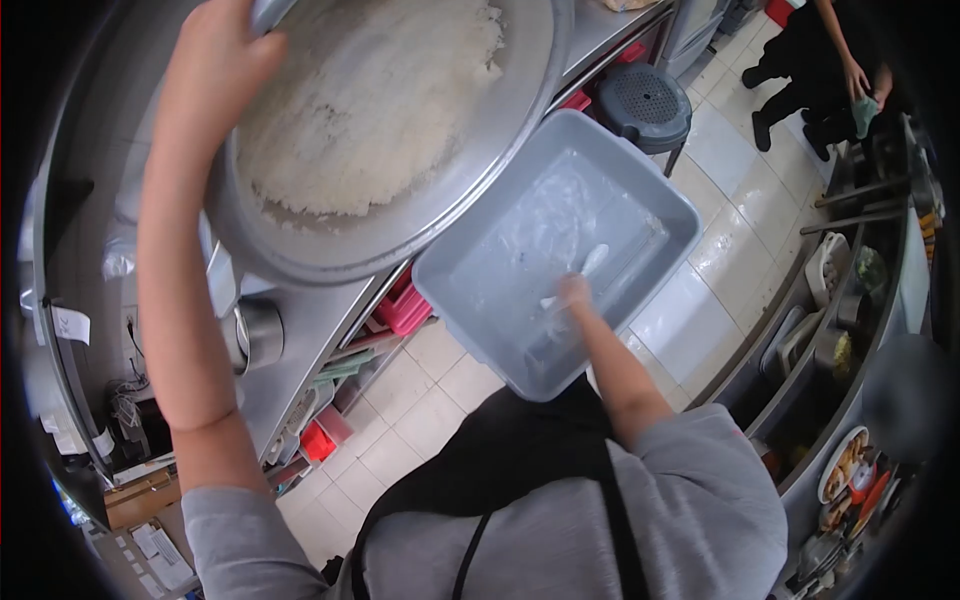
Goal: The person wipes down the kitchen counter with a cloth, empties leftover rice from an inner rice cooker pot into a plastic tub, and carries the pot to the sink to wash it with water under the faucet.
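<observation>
I can't tell if the right hand's [573, 292] fingers are closed, because they are blurry; a white utensil [596, 258] shows right beside them. They are near the middle of the gray tub [628, 178], whose long sides run like the edge of the metal counter [290, 375]. From those fingers, the big pot [530, 90] is up and left, over the counter. The left hand [228, 50] is nearer its upper-left rim, fingertips hidden, so I can't tell their grip.
</observation>
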Action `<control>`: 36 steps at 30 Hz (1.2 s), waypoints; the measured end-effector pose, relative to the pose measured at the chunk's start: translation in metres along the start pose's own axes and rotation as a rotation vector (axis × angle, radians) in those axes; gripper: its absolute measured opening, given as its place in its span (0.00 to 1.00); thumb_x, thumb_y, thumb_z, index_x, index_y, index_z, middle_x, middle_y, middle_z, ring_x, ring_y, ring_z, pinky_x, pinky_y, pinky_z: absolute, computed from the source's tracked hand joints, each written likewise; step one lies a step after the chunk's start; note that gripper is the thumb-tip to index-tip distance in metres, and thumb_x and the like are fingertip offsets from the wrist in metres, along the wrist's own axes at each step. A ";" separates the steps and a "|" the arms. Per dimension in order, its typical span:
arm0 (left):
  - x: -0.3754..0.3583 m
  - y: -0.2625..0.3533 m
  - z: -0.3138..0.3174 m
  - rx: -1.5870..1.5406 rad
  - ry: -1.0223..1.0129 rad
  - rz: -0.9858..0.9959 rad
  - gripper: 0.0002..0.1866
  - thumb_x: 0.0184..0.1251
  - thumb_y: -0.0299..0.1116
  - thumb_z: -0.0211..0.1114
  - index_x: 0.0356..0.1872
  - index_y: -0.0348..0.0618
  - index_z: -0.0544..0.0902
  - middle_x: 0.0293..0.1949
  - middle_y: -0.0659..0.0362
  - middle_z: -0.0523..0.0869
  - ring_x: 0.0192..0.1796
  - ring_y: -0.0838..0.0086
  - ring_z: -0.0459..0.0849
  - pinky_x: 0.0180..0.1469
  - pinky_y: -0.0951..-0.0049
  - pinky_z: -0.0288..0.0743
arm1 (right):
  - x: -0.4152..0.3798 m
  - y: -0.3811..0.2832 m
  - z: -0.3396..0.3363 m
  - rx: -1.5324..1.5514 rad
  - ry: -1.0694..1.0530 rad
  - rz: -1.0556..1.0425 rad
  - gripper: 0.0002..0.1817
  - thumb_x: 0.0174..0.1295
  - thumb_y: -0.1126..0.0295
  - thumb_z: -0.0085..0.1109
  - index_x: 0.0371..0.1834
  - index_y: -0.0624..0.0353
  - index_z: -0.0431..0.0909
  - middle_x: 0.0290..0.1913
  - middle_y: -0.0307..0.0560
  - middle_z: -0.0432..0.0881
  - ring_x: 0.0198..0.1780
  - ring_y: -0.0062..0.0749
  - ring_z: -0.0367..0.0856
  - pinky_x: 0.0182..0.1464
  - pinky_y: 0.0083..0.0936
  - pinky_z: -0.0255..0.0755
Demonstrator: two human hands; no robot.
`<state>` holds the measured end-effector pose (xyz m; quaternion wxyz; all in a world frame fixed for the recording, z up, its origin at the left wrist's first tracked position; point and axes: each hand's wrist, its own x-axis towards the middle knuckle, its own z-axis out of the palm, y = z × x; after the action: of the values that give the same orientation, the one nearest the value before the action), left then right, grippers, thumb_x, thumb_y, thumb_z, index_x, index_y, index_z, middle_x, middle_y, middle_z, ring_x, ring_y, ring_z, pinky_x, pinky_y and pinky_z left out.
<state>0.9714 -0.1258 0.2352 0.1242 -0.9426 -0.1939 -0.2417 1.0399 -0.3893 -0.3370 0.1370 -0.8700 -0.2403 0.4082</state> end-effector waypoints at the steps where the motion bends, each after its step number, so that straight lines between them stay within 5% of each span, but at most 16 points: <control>1: -0.004 0.029 -0.010 0.043 0.011 -0.017 0.26 0.41 0.24 0.55 0.49 0.38 0.70 0.34 0.42 0.78 0.38 0.54 0.75 0.43 0.63 0.67 | -0.015 0.007 -0.009 0.054 0.070 -0.037 0.28 0.57 0.59 0.42 0.62 0.50 0.53 0.40 0.58 0.76 0.48 0.50 0.72 0.51 0.36 0.65; 3: -0.007 0.049 -0.022 0.085 0.028 -0.047 0.24 0.38 0.21 0.54 0.44 0.37 0.72 0.36 0.38 0.77 0.47 0.49 0.72 0.49 0.60 0.65 | -0.047 0.014 -0.050 0.159 0.218 -0.118 0.34 0.53 0.69 0.46 0.65 0.46 0.47 0.32 0.57 0.77 0.39 0.50 0.75 0.45 0.39 0.68; 6: -0.006 0.039 -0.016 0.013 0.001 -0.092 0.20 0.38 0.22 0.53 0.40 0.36 0.73 0.36 0.39 0.77 0.44 0.48 0.72 0.45 0.57 0.66 | -0.105 -0.014 -0.150 -0.014 0.180 -0.078 0.50 0.46 0.84 0.44 0.66 0.39 0.24 0.25 0.57 0.77 0.30 0.51 0.77 0.39 0.42 0.70; 7: -0.007 0.044 -0.016 0.025 0.030 -0.108 0.19 0.38 0.22 0.53 0.39 0.36 0.73 0.35 0.39 0.77 0.43 0.47 0.73 0.44 0.57 0.66 | -0.109 -0.016 -0.156 -0.026 0.175 -0.091 0.50 0.46 0.84 0.44 0.66 0.39 0.24 0.25 0.57 0.77 0.30 0.51 0.77 0.39 0.42 0.70; 9: -0.008 0.049 -0.018 0.053 0.072 -0.134 0.18 0.38 0.22 0.53 0.38 0.36 0.73 0.33 0.39 0.77 0.42 0.47 0.74 0.43 0.56 0.66 | -0.107 -0.021 -0.169 -0.155 0.074 -0.183 0.40 0.49 0.80 0.44 0.67 0.46 0.42 0.32 0.56 0.79 0.30 0.49 0.78 0.52 0.41 0.65; 12: -0.006 0.049 -0.011 0.144 0.066 -0.228 0.14 0.38 0.23 0.54 0.32 0.35 0.74 0.32 0.40 0.77 0.41 0.48 0.74 0.42 0.55 0.66 | -0.008 0.010 -0.064 -0.695 -0.100 -0.808 0.28 0.56 0.67 0.43 0.63 0.53 0.53 0.38 0.55 0.78 0.39 0.49 0.77 0.60 0.40 0.55; 14: -0.004 0.030 0.000 0.135 0.037 -0.262 0.24 0.43 0.29 0.57 0.49 0.46 0.72 0.29 0.46 0.78 0.33 0.53 0.77 0.36 0.62 0.69 | 0.070 0.047 -0.007 -0.526 -0.078 -0.932 0.26 0.59 0.60 0.41 0.61 0.55 0.57 0.38 0.55 0.78 0.43 0.47 0.76 0.59 0.38 0.56; 17: 0.000 0.042 -0.005 0.224 -0.029 -0.382 0.20 0.42 0.30 0.58 0.43 0.48 0.73 0.25 0.47 0.78 0.33 0.53 0.77 0.34 0.60 0.68 | 0.139 0.075 -0.029 -0.482 0.104 -0.514 0.28 0.61 0.52 0.41 0.60 0.56 0.60 0.40 0.54 0.78 0.48 0.43 0.74 0.58 0.36 0.58; 19: 0.003 0.048 -0.006 0.262 -0.008 -0.418 0.17 0.42 0.30 0.58 0.39 0.49 0.73 0.26 0.49 0.79 0.33 0.53 0.77 0.35 0.59 0.69 | 0.066 0.036 -0.172 -0.142 -0.358 -0.225 0.27 0.60 0.49 0.41 0.53 0.59 0.67 0.35 0.50 0.79 0.41 0.39 0.77 0.49 0.33 0.65; 22: 0.003 0.053 0.002 0.323 0.033 -0.481 0.15 0.42 0.29 0.58 0.37 0.51 0.74 0.26 0.52 0.80 0.31 0.55 0.78 0.34 0.59 0.71 | -0.003 0.007 -0.276 -0.199 -0.562 -0.391 0.27 0.56 0.52 0.47 0.49 0.65 0.67 0.34 0.51 0.79 0.39 0.42 0.77 0.42 0.36 0.67; 24: 0.005 0.059 0.005 0.342 0.062 -0.588 0.19 0.41 0.31 0.59 0.41 0.51 0.75 0.26 0.52 0.80 0.33 0.56 0.78 0.34 0.61 0.70 | -0.031 -0.016 -0.301 0.036 -0.243 -0.757 0.15 0.56 0.62 0.49 0.39 0.63 0.67 0.21 0.45 0.75 0.25 0.34 0.76 0.32 0.30 0.69; 27: 0.007 0.062 0.009 0.376 0.092 -0.627 0.18 0.41 0.32 0.60 0.40 0.53 0.76 0.27 0.53 0.81 0.34 0.58 0.79 0.35 0.61 0.71 | -0.062 -0.123 -0.343 -0.104 0.160 -0.897 0.23 0.54 0.74 0.41 0.55 0.63 0.53 0.25 0.65 0.75 0.28 0.56 0.76 0.33 0.47 0.66; 29: 0.009 0.062 0.011 0.384 0.114 -0.625 0.17 0.41 0.32 0.60 0.39 0.54 0.77 0.27 0.53 0.81 0.33 0.58 0.79 0.35 0.62 0.71 | -0.070 -0.197 -0.368 -0.126 0.538 -1.156 0.24 0.52 0.77 0.42 0.55 0.68 0.54 0.27 0.66 0.74 0.27 0.56 0.75 0.27 0.42 0.70; 30: 0.009 0.063 0.012 0.391 0.120 -0.634 0.17 0.41 0.32 0.60 0.39 0.54 0.77 0.27 0.53 0.81 0.33 0.58 0.79 0.35 0.62 0.71 | -0.067 -0.232 -0.375 -0.031 0.711 -1.243 0.23 0.51 0.76 0.44 0.53 0.71 0.59 0.31 0.63 0.75 0.27 0.52 0.77 0.28 0.37 0.72; 32: 0.011 0.065 0.012 0.369 0.175 -0.572 0.13 0.40 0.29 0.59 0.32 0.51 0.77 0.24 0.54 0.81 0.30 0.57 0.79 0.31 0.61 0.72 | -0.052 -0.295 -0.393 -0.130 0.664 -1.166 0.18 0.58 0.73 0.34 0.53 0.60 0.57 0.37 0.71 0.73 0.39 0.62 0.74 0.43 0.48 0.67; 36: 0.012 0.063 0.007 0.340 0.121 -0.592 0.11 0.38 0.27 0.58 0.29 0.50 0.77 0.23 0.54 0.80 0.29 0.57 0.79 0.29 0.61 0.72 | -0.056 -0.349 -0.393 0.008 1.028 -1.282 0.16 0.57 0.74 0.36 0.50 0.63 0.61 0.38 0.65 0.75 0.43 0.58 0.74 0.47 0.43 0.68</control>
<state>1.0108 -0.1763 0.2263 0.2152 -0.7953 -0.4889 -0.2868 1.2069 -0.1404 0.0981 0.4396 -0.6418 -0.5964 -0.1978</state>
